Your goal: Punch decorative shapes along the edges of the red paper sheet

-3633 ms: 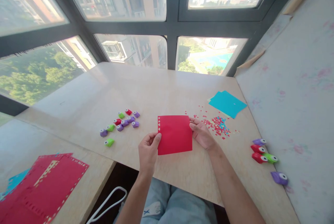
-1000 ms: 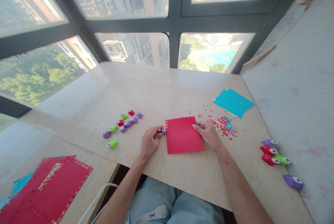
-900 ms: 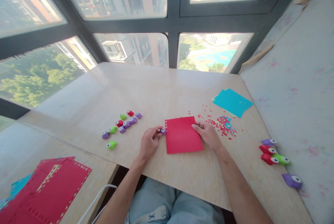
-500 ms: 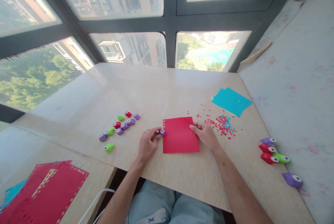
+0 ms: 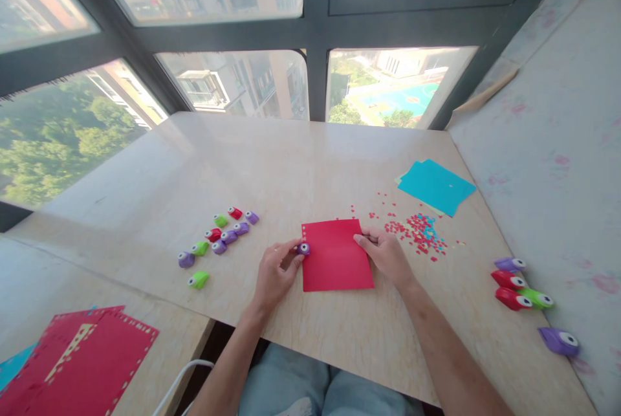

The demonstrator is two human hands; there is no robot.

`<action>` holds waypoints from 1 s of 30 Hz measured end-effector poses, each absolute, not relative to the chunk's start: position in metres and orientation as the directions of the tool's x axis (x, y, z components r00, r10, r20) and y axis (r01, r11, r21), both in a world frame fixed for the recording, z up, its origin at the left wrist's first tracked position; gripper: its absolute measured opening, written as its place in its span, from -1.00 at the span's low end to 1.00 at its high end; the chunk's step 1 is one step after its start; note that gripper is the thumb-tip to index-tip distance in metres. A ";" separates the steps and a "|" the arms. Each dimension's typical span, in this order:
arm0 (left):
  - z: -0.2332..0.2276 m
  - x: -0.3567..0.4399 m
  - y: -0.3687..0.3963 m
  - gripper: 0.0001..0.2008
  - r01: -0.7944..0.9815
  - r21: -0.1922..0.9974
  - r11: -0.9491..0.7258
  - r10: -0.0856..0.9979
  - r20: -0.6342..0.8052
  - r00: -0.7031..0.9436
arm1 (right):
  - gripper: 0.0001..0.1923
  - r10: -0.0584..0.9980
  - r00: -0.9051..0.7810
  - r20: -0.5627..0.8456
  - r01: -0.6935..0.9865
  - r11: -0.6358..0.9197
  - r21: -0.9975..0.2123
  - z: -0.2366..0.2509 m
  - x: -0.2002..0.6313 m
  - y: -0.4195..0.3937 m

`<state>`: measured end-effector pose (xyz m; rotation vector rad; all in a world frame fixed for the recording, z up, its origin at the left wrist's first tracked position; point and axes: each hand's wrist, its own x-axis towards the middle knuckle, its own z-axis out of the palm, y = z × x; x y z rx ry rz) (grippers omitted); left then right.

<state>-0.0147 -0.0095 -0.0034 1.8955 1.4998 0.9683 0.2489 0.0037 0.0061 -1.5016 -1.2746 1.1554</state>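
A square red sheet of paper [image 5: 337,261] lies in front of me, with a short row of punched holes at its upper left edge. My left hand [image 5: 277,272] pinches a small purple craft punch [image 5: 303,248] set on the sheet's left edge, just below those holes. At the right edge, my right hand [image 5: 385,253] grips the paper between thumb and fingers. Red and blue paper cut-outs [image 5: 421,233] are scattered beyond my right hand. Several red, green and purple punches [image 5: 229,236] stand in a group left of my left hand.
Blue sheets [image 5: 436,187] lie at the back right. More punches [image 5: 515,298] sit along the right wall. Punched red sheets [image 5: 104,364] rest on the lower left surface, with a white cable [image 5: 179,380] near the table edge. Windows border the table's far side.
The view has shifted slightly. The purple punch sits a little lower along the red sheet's left edge, still in my left hand. My right hand keeps its grip on the paper.
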 end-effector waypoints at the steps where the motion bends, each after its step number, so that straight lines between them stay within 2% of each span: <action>1: -0.004 -0.015 -0.009 -0.72 0.590 0.769 -0.245 0.969 0.208 0.130 | -0.60 0.989 0.066 -0.129 0.227 -0.141 -0.964 0.007 0.248 0.003; 13: 0.000 -0.014 -0.013 -0.64 0.622 0.747 -0.232 0.970 0.224 0.094 | -0.56 0.973 0.193 -0.126 0.313 -0.182 -0.932 0.006 0.246 -0.001; 20: 0.002 -0.014 -0.014 -0.71 0.672 0.676 -0.303 0.947 0.295 0.130 | -0.60 0.964 0.224 -0.144 0.375 -0.222 -0.900 0.007 0.246 -0.005; 25: 0.004 -0.013 -0.011 -0.73 0.668 0.679 -0.305 0.945 0.301 0.126 | -0.63 0.950 0.220 -0.221 0.375 -0.292 -0.880 0.013 0.247 -0.006; 30: 0.006 -0.013 -0.012 -0.72 0.665 0.681 -0.306 0.943 0.311 0.116 | -0.65 0.929 0.285 -0.237 0.383 -0.337 -0.860 0.013 0.248 -0.008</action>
